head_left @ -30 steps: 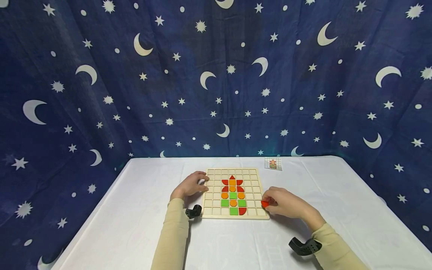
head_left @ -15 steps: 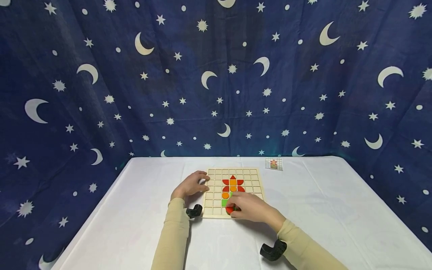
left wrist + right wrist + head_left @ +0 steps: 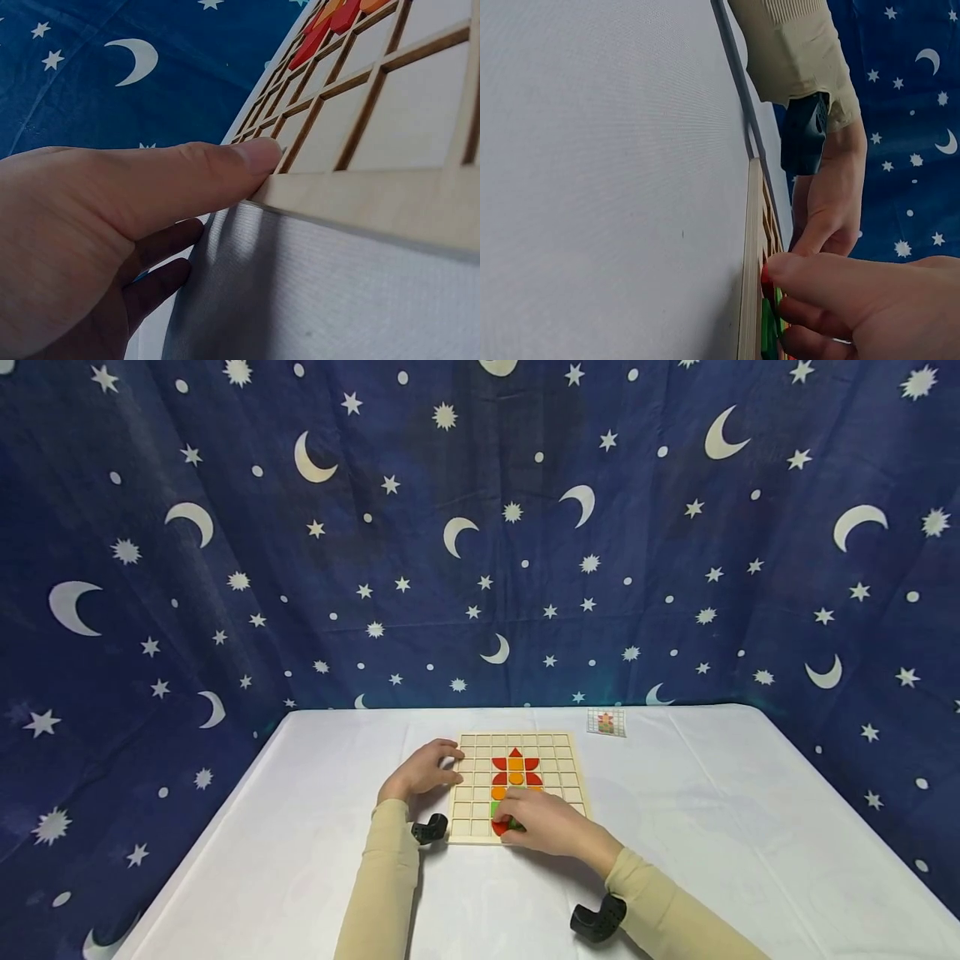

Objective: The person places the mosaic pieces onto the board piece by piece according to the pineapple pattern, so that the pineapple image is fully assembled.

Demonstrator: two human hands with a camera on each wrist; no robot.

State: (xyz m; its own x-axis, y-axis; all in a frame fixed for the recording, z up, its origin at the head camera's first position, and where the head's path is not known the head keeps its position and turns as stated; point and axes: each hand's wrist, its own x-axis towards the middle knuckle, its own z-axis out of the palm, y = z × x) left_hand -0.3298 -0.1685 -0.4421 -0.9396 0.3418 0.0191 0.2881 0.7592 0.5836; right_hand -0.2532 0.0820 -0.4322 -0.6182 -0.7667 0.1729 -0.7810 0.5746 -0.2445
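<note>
The square wooden grid board lies on the table, its middle cells filled with red, orange and green tiles such as the orange disc. Between thumb and fingers my right hand pinches a red quarter-circle tile at the row nearest me, left of the column of tiles; in the right wrist view this red tile sits at the thumb tip, by a green tile. The hand covers several tiles. My left hand rests at the board's left edge, thumb touching the rim, fingers loosely bent.
A small pattern card with a printed grid lies near the far edge of the white-covered table. A dark blue curtain with moons and stars hangs behind. Black wrist devices are on both forearms.
My right hand has carried the red tile from the board's right edge leftward to the near row, shifting slightly further left in the last half second. The left hand has stayed put.
</note>
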